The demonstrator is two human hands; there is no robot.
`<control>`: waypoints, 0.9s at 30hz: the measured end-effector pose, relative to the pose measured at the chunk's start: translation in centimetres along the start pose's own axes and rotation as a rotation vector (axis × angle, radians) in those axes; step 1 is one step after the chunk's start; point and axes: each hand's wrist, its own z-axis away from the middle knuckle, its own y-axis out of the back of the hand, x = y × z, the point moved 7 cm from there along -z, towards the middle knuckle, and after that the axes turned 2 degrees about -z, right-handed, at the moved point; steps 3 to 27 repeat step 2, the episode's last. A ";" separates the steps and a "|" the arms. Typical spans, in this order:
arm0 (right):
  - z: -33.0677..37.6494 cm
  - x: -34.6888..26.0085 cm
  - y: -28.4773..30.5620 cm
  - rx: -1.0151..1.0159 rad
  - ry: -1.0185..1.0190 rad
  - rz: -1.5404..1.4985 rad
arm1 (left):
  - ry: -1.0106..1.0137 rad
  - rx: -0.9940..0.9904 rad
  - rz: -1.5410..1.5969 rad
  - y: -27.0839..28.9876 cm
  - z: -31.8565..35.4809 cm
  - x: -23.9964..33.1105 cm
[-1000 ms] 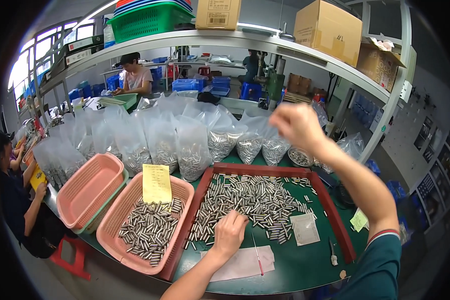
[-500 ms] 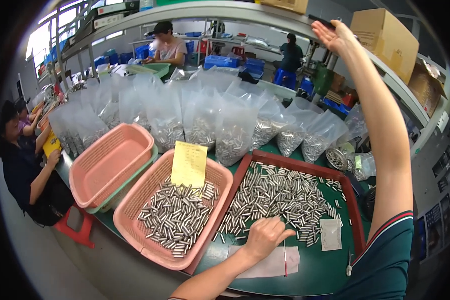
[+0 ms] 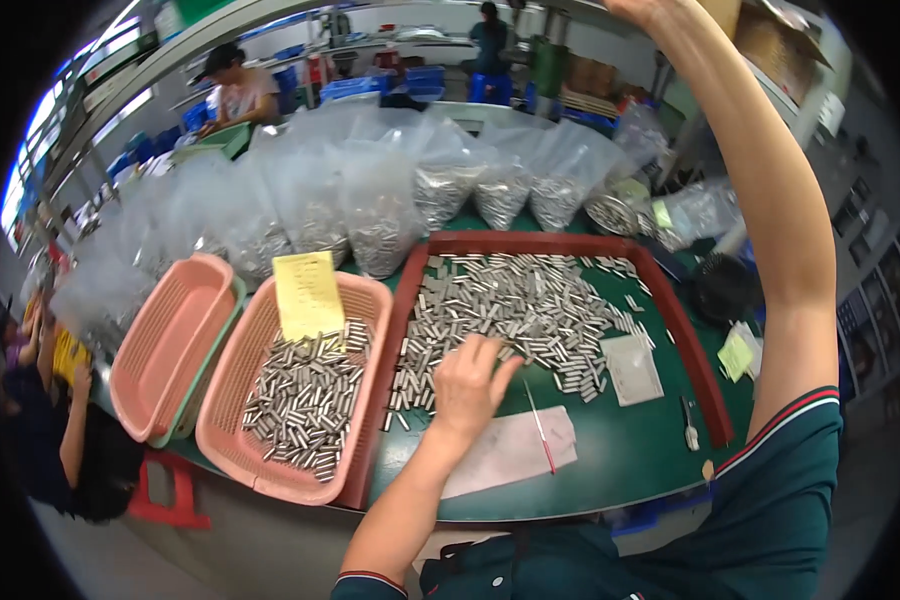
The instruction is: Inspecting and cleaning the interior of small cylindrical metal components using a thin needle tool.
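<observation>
My left hand [image 3: 470, 385] reaches over the near edge of a spread of short metal pins [image 3: 530, 310], its thumb stuck out and its fingers apart. The fingertips are close to the pins; nothing shows in the hand. The pins lie on a green tabletop inside a dark red frame [image 3: 685, 335]. My right hand [image 3: 638, 8] is raised at the top edge, mostly cut off, so its fingers are hidden. Close to my left hand lie a pale pink cloth [image 3: 505, 460] and a thin red-and-white stick [image 3: 542, 432] across it.
A pink basket [image 3: 220, 420] holds more pins and a yellow note [image 3: 308, 295]. Beside it stands another pink basket [image 3: 135, 390] on a green one. Clear bags of metal parts [image 3: 378, 225] line the back. A pale square sheet [image 3: 632, 370] lies right. Co-workers sit beyond.
The view has shifted right and downward. My raised right hand has mostly left the picture at the top. My left hand stays by the near pins, its fingers now pointing more forward.
</observation>
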 end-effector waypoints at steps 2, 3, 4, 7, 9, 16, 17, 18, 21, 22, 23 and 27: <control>5.9 -3.0 2.4 -0.021 0.087 0.086 | -0.006 -0.009 0.026 -0.9 -0.1 0.4; 5.9 -3.0 2.4 -0.021 0.087 0.086 | -0.006 -0.009 0.026 -0.9 -0.1 0.4; 5.9 -3.0 2.4 -0.021 0.087 0.086 | -0.006 -0.009 0.026 -0.9 -0.1 0.4; 5.9 -3.0 2.4 -0.021 0.087 0.086 | -0.006 -0.009 0.026 -0.9 -0.1 0.4; 5.9 -3.0 2.4 -0.021 0.087 0.086 | -0.006 -0.009 0.026 -0.9 -0.1 0.4; 5.9 -3.0 2.4 -0.021 0.087 0.086 | -0.006 -0.009 0.026 -0.9 -0.1 0.4; 5.9 -3.0 2.4 -0.021 0.087 0.086 | -0.006 -0.009 0.026 -0.9 -0.1 0.4; 5.9 -3.0 2.4 -0.021 0.087 0.086 | -0.006 -0.009 0.026 -0.9 -0.1 0.4; 5.9 -3.0 2.4 -0.021 0.087 0.086 | -0.006 -0.009 0.026 -0.9 -0.1 0.4; 5.9 -3.0 2.4 -0.021 0.087 0.086 | -0.006 -0.009 0.026 -0.9 -0.1 0.4; 5.9 -3.0 2.4 -0.021 0.087 0.086 | -0.006 -0.009 0.026 -0.9 -0.1 0.4; 5.9 -3.0 2.4 -0.021 0.087 0.086 | -0.006 -0.009 0.026 -0.9 -0.1 0.4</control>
